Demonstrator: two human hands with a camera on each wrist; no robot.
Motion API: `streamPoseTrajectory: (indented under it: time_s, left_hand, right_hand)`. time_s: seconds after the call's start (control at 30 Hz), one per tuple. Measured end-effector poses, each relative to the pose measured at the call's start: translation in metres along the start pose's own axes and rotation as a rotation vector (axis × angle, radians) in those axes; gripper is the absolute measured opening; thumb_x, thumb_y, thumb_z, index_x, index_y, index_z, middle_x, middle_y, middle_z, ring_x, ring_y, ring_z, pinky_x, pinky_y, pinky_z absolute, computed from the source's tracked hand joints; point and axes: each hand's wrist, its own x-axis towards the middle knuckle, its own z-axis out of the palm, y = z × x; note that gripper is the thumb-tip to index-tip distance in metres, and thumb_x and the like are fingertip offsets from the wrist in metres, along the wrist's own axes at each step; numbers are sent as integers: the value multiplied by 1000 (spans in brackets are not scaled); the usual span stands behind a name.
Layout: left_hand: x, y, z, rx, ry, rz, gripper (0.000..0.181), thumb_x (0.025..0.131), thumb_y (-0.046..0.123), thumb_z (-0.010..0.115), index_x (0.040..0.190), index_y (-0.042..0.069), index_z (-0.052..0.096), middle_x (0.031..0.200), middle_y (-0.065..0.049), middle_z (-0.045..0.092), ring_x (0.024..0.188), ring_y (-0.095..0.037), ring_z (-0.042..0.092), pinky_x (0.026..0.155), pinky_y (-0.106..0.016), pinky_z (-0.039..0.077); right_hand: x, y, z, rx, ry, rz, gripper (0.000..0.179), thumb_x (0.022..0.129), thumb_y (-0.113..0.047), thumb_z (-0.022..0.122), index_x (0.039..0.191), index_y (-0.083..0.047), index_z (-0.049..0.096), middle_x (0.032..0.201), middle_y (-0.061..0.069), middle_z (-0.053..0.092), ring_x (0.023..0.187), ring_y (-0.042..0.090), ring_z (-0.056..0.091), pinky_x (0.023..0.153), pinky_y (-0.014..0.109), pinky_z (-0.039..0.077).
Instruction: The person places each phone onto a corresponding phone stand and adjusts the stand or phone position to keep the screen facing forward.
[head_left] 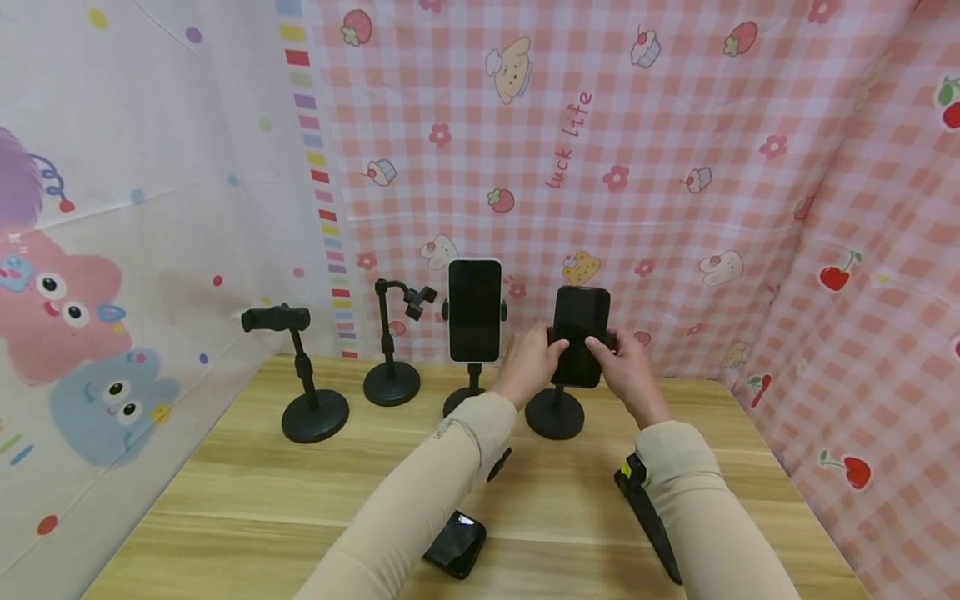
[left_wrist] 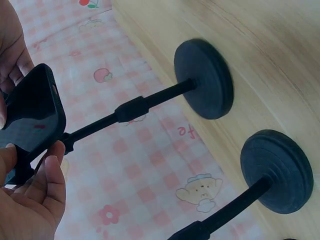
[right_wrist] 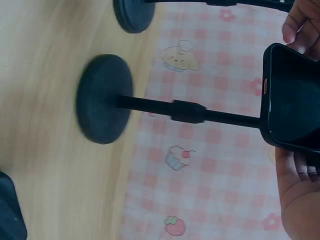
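A black phone [head_left: 581,325] sits upright at the top of a black round-based stand [head_left: 555,415], screen toward me. My left hand [head_left: 525,367] grips its left side, thumb on the front and fingers behind, by the stand's clamp. On the other side my right hand [head_left: 632,372] holds the phone the same way, thumb over the screen edge. The left wrist view shows the left fingers [left_wrist: 50,175] curled at the clamp arm beside the phone. In the right wrist view, the right fingers go behind the phone [right_wrist: 292,100], partly hidden.
Left of my hands, a white-edged phone [head_left: 475,310] stands in another stand. Two more black stands, one upright [head_left: 315,415] and one with a bent neck [head_left: 392,383], are farther left. Nearer lie a dark phone [head_left: 456,546] and a long black object [head_left: 651,523]. Patterned cloth [head_left: 675,250] hangs behind.
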Motion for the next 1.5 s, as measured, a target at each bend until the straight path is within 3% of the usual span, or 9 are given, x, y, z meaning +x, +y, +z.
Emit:
streamPoseTrajectory:
  time_s: [0.23,0.37,0.63,0.8,1.13,1.33,1.5]
  left_hand:
    - [0,-9,7,86,19,19,32,102,32,58,109,1,61,81,-8,62,78,-22,64,68,-33,48]
    - [1,-12,9,93,28,13,33,102,32,57,112,0,61,85,-9,65,86,-25,66,73,-35,48]
    - [0,-11,9,74,46,-13,34,101,33,59,114,1,60,79,-7,62,85,-24,66,82,-39,50]
    - [-1,-10,9,61,39,-32,35,101,33,58,117,1,60,79,-7,63,82,-22,66,78,-37,51]
    - [-4,-8,8,36,23,-49,35,101,35,57,114,3,60,69,-3,55,69,-17,59,67,-33,48]
    - [-5,-8,6,17,8,-44,34,102,35,57,110,3,59,69,-5,54,62,-17,56,60,-30,46]
    - [-5,-9,6,6,9,-32,35,102,34,57,114,2,59,71,-4,56,66,-17,58,62,-31,46]
  right_hand:
    - [0,11,7,0,-10,-42,39,104,-32,53,118,4,57,106,22,64,91,31,58,78,37,44]
    - [3,12,10,21,-24,-57,38,104,-31,53,114,5,58,96,19,63,84,28,55,74,35,42]
    - [4,10,11,20,-23,-67,33,104,-29,53,107,4,57,83,12,56,75,23,50,69,33,40]
    - [3,12,12,20,-24,-55,32,104,-29,52,104,3,55,80,9,51,73,24,48,68,34,39]
    - [2,12,11,3,-2,-64,34,103,-30,54,108,4,57,90,15,61,79,24,51,72,34,41]
    - [2,13,10,15,-30,-33,37,104,-34,52,108,2,55,84,11,54,77,25,50,71,35,40]
    - [2,14,11,32,-23,-30,37,103,-35,53,109,2,56,83,10,53,78,25,50,71,34,40]
